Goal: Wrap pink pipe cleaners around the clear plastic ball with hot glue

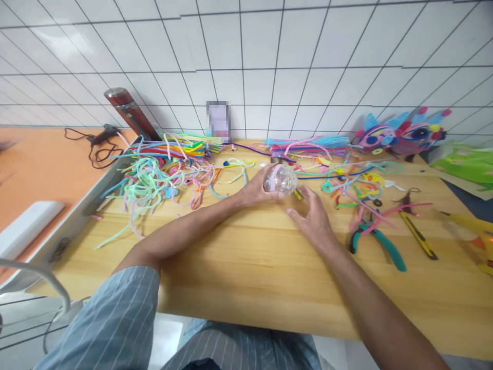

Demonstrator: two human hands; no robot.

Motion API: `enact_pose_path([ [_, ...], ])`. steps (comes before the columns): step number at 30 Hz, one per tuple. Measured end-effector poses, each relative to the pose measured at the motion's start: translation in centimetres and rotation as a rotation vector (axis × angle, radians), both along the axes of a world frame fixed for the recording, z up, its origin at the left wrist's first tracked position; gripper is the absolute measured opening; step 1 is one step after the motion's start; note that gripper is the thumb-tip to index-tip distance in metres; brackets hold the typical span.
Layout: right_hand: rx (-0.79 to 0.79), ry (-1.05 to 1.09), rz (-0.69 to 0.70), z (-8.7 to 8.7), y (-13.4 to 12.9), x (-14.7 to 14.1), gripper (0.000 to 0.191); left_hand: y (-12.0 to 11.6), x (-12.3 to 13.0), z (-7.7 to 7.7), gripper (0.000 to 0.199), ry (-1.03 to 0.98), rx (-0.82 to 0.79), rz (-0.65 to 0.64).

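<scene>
Over the middle of the wooden table, my left hand [255,188] is closed around a clear, round plastic piece [284,180] with a pale lilac band across it. It looks like the bottom part of a plastic bottle. My right hand [313,216] is just to the right of the piece, fingers apart and curved, with nothing in it. Behind the right fingertips a small yellow item [298,194] shows in part; I cannot tell what it is. Pliers with teal handles [385,245] lie to the right of my right hand.
Tangled pipe cleaners [148,177] cover the table's left, more bundles [308,146] lie along the wall. A utility knife [418,235] and a blurred yellow tool [468,226] are on the right. Decorated figures [414,134] stand at the back right, a red-brown flask [131,114] at the back left.
</scene>
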State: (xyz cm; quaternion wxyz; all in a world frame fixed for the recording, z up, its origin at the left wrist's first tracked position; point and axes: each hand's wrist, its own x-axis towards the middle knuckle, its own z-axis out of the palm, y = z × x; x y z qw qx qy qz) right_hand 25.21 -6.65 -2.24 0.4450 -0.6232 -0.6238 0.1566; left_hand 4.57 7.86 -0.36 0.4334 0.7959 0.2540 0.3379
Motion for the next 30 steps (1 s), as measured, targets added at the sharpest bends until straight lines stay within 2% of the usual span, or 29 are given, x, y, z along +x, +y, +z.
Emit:
enact_pose_path([
  [4,-0.014,0.054,-0.031,0.4,0.6,0.0,0.083,-0.5,0.2,-0.7,0.116,-0.036,0.026,0.060],
  [7,-0.012,0.095,0.006,0.9,1.1,0.0,0.084,-0.4,0.3,-0.8,0.110,-0.060,0.058,0.065],
  [16,-0.038,0.088,0.028,1.4,2.7,-0.3,0.086,1.4,-0.1,-1.5,0.096,-0.084,0.262,-0.107],
  [25,0.013,0.061,-0.156,1.0,3.7,-1.6,0.066,0.8,0.6,-1.7,0.112,-0.034,0.186,0.037],
  [30,-0.004,0.015,-0.160,0.6,3.1,-1.0,0.065,1.1,0.6,-1.9,0.109,-0.022,0.111,0.034],
])
